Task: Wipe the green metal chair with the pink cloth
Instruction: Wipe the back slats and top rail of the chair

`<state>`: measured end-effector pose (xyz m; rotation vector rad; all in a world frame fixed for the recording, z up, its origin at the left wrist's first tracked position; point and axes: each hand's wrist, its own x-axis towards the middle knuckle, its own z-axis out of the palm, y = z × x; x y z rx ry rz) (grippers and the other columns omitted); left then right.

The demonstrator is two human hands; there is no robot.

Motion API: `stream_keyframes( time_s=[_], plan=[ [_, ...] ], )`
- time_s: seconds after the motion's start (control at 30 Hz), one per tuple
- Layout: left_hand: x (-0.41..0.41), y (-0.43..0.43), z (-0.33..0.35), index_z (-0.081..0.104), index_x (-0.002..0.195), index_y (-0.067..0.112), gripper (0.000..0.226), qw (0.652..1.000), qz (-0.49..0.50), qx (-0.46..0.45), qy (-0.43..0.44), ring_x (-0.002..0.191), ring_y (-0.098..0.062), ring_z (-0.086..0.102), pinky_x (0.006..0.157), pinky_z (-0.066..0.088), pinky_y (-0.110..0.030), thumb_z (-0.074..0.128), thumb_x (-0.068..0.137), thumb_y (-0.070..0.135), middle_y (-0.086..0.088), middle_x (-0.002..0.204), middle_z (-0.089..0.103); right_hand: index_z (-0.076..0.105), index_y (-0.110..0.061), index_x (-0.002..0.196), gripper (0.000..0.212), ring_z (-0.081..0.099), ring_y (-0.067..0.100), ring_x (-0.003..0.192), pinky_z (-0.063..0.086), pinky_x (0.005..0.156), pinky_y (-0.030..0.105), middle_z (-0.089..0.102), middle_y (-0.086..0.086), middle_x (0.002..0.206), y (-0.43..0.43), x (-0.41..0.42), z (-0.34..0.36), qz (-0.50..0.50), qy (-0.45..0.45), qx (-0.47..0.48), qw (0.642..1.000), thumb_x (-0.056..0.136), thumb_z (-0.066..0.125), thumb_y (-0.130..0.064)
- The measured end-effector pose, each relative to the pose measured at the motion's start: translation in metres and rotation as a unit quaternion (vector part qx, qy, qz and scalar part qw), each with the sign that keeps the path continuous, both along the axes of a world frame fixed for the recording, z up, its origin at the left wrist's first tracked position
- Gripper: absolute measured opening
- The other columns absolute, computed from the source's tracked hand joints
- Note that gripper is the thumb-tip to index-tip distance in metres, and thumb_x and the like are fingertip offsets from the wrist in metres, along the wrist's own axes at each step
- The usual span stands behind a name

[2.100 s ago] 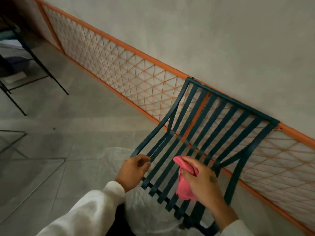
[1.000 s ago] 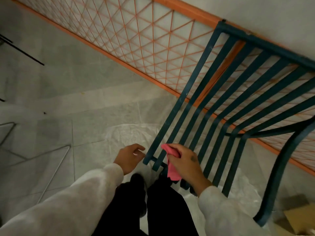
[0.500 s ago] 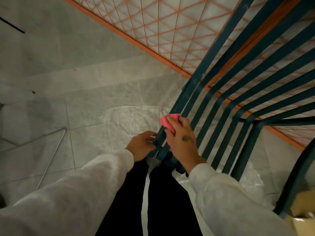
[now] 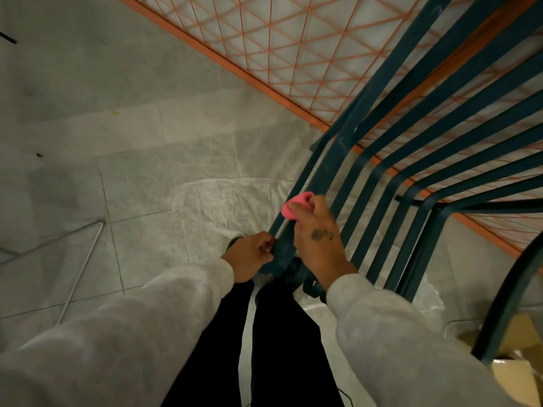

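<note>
The green metal chair (image 4: pixel 426 136) fills the right half of the head view, its flat slats running from the upper right down to my legs. My left hand (image 4: pixel 252 254) grips the near end of the leftmost slat. My right hand (image 4: pixel 318 233) holds the bunched pink cloth (image 4: pixel 295 207) against the leftmost slats, just above my left hand. Most of the cloth is hidden under my fingers.
An orange lattice panel (image 4: pixel 279 33) lines the wall behind the chair. White plastic sheeting (image 4: pixel 223 201) covers the tiled floor under the chair. A thin metal frame (image 4: pixel 79 259) lies on the floor at left. A cardboard box (image 4: pixel 517 374) sits at lower right.
My view has tilted down and closer to the chair. My right hand with the cloth slid up the leftmost slats, and my left hand closed on the slat's near end.
</note>
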<state>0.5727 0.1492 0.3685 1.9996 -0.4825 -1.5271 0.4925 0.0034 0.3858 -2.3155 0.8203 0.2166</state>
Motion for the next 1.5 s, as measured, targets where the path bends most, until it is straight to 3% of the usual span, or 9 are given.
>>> stream_keyframes(
  time_s=[0.13, 0.27, 0.43, 0.57, 0.73, 0.87, 0.97, 1.1, 1.5],
  plan=[
    [-0.001, 0.003, -0.002, 0.058, 0.120, 0.004, 0.031, 1.000, 0.009, -0.004, 0.003, 0.100, -0.022, 0.061, 0.087, 0.043, -0.020, 0.060, 0.089, 0.002, -0.009, 0.106, 0.065, 0.056, -0.023, 0.129, 0.044, 0.052, 0.023, 0.112, 0.048, 0.097, 0.038, 0.049, 0.003, 0.130, 0.033, -0.030, 0.004, 0.078, -0.010, 0.020, 0.997, 0.089, 0.058, -0.006],
    [0.000, 0.002, -0.002, 0.059, 0.114, 0.004, 0.026, 1.000, 0.007, 0.001, -0.003, 0.096, -0.024, 0.062, 0.082, 0.042, -0.016, 0.060, 0.088, 0.004, -0.012, 0.101, 0.066, 0.054, -0.037, 0.123, 0.036, 0.050, -0.007, 0.098, 0.047, 0.087, 0.022, 0.052, -0.023, 0.114, 0.021, -0.039, 0.011, 0.124, -0.051, 0.020, 0.991, 0.094, 0.039, -0.054],
    [0.001, -0.002, -0.001, 0.058, 0.121, 0.002, 0.035, 1.000, 0.008, 0.015, 0.011, 0.109, -0.026, 0.062, 0.100, 0.045, -0.031, 0.061, 0.087, 0.000, -0.015, 0.116, 0.066, 0.057, -0.020, 0.130, 0.034, 0.046, 0.008, 0.109, 0.039, 0.089, 0.006, 0.043, -0.007, 0.122, 0.003, -0.017, 0.010, -0.040, -0.028, 0.105, 0.993, 0.097, 0.049, -0.016],
    [0.003, -0.009, 0.000, 0.065, 0.113, 0.008, 0.029, 0.999, 0.037, -0.008, -0.008, 0.100, -0.023, 0.066, 0.094, 0.049, -0.035, 0.067, 0.084, 0.007, -0.009, 0.105, 0.071, 0.055, -0.027, 0.135, 0.042, 0.046, 0.011, 0.114, 0.035, 0.108, 0.021, 0.042, 0.000, 0.130, 0.033, -0.034, 0.006, -0.085, -0.050, 0.102, 0.990, 0.095, 0.056, -0.013],
    [0.005, -0.028, 0.003, 0.066, 0.116, 0.019, 0.030, 0.993, 0.103, -0.050, -0.009, 0.094, -0.014, 0.066, 0.091, 0.052, -0.035, 0.068, 0.086, 0.016, 0.000, 0.101, 0.072, 0.062, -0.031, 0.126, 0.037, 0.053, 0.014, 0.103, 0.044, 0.097, 0.020, 0.050, -0.004, 0.114, 0.019, -0.040, 0.000, -0.074, -0.046, 0.135, 0.987, 0.094, 0.058, -0.014],
    [0.012, -0.047, 0.003, 0.064, 0.118, 0.024, 0.036, 0.993, 0.114, -0.032, -0.016, 0.100, -0.015, 0.066, 0.093, 0.053, -0.038, 0.068, 0.084, 0.011, -0.002, 0.107, 0.071, 0.060, -0.040, 0.121, 0.035, 0.052, -0.001, 0.089, 0.039, 0.073, 0.001, 0.052, -0.009, 0.106, -0.024, -0.019, 0.003, -0.133, -0.059, 0.150, 0.978, 0.093, 0.059, -0.018],
    [0.018, -0.062, 0.004, 0.061, 0.120, 0.029, 0.042, 0.994, 0.100, -0.027, -0.031, 0.096, -0.015, 0.068, 0.086, 0.056, -0.036, 0.070, 0.082, 0.014, -0.001, 0.106, 0.071, 0.057, -0.036, 0.127, 0.035, 0.051, 0.009, 0.102, 0.040, 0.088, 0.015, 0.049, -0.007, 0.113, -0.048, 0.000, 0.004, -0.164, -0.079, 0.113, 0.977, 0.094, 0.057, -0.023],
    [0.023, -0.069, 0.004, 0.061, 0.121, 0.028, 0.045, 0.995, 0.092, -0.013, -0.029, 0.095, -0.016, 0.067, 0.085, 0.057, -0.037, 0.073, 0.080, 0.014, -0.002, 0.106, 0.071, 0.053, -0.032, 0.134, 0.040, 0.047, 0.019, 0.117, 0.035, 0.108, 0.030, 0.042, -0.001, 0.125, -0.052, 0.010, -0.002, -0.122, -0.046, 0.095, 0.987, 0.096, 0.054, -0.022],
    [0.026, -0.070, 0.003, 0.063, 0.112, 0.029, 0.039, 0.994, 0.110, -0.002, 0.005, 0.098, -0.019, 0.067, 0.085, 0.057, -0.035, 0.074, 0.080, 0.010, -0.005, 0.106, 0.070, 0.055, -0.028, 0.133, 0.039, 0.051, 0.018, 0.110, 0.038, 0.106, 0.027, 0.048, -0.001, 0.119, -0.059, -0.001, -0.008, -0.056, -0.053, 0.024, 0.997, 0.096, 0.056, -0.018]
  ],
)
